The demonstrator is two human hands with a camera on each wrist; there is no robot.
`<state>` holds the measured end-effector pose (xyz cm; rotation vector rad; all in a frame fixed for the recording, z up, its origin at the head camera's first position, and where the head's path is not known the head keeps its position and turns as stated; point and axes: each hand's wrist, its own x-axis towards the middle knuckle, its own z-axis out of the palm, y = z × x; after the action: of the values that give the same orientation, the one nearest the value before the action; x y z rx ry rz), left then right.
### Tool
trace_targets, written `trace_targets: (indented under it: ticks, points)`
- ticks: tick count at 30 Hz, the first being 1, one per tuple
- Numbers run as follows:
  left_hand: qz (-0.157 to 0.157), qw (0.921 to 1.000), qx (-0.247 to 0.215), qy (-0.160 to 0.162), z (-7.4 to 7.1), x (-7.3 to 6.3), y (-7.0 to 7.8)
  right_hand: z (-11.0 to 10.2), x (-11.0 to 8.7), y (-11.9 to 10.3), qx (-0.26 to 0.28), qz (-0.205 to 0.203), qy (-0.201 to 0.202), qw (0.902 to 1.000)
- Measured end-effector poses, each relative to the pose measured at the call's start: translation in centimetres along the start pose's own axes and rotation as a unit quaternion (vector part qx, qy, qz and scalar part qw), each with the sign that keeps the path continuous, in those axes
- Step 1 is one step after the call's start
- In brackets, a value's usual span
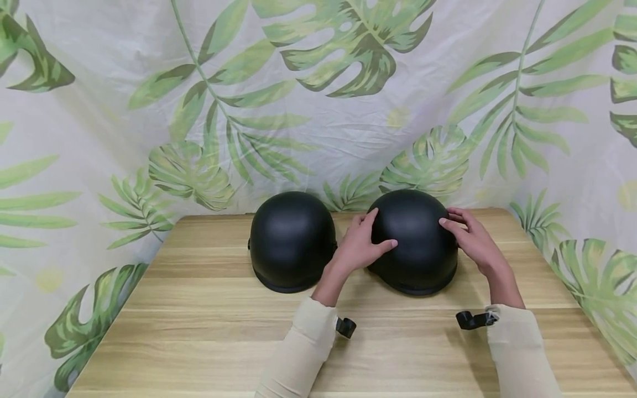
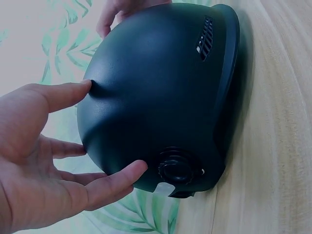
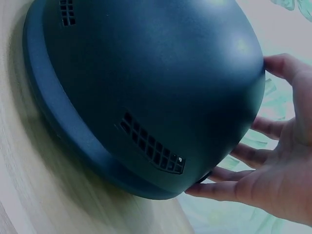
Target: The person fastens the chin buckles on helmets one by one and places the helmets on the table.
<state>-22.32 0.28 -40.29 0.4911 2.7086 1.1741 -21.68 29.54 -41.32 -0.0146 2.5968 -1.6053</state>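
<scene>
Two black helmets stand dome-up on the wooden table. My left hand (image 1: 359,243) touches the left side of the right-hand helmet (image 1: 415,249) with spread, mostly straight fingers and thumb. On the opposite side, my right hand (image 1: 471,239) rests its thumb and fingertips against the same shell. A round black knob (image 2: 175,169) sits low on the helmet's side in the left wrist view, a small whitish tab (image 2: 164,189) beside it. A grid vent (image 3: 153,148) shows above the rim in the right wrist view. The other helmet (image 1: 292,240) stands just left of my left hand.
The wood-grain table (image 1: 209,331) reaches back to a hanging cloth (image 1: 348,132) printed with green leaves. Black wrist mounts (image 1: 475,319) stick out from the cuffs of my pale sleeves, low over the tabletop.
</scene>
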Motion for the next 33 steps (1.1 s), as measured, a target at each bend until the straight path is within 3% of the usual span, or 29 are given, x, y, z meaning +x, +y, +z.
trace_targets:
  ticks: [8,14,23,28,33]
  points:
    - [0.005,0.9997,-0.012,-0.022,-0.7,0.0,-0.2,-0.3,-0.2,-0.4,-0.028,-0.006,0.009,0.9995]
    - [0.038,0.9989,-0.021,-0.017,-3.0,-1.0,-0.3,-0.4,-1.8,-2.6,-0.101,-0.030,0.030,0.9940]
    - [0.092,0.9942,0.008,0.056,-7.7,-5.0,0.4,-0.9,-4.9,-5.3,-0.186,-0.072,0.048,0.9788]
    - [0.128,0.9850,0.037,0.109,-10.4,-7.3,0.1,-1.6,-6.7,-4.9,-0.221,-0.111,0.086,0.9652]
    - [0.142,0.9750,0.053,0.162,-12.5,-9.3,-1.2,-2.1,-8.0,-4.0,-0.244,-0.152,0.113,0.9510]
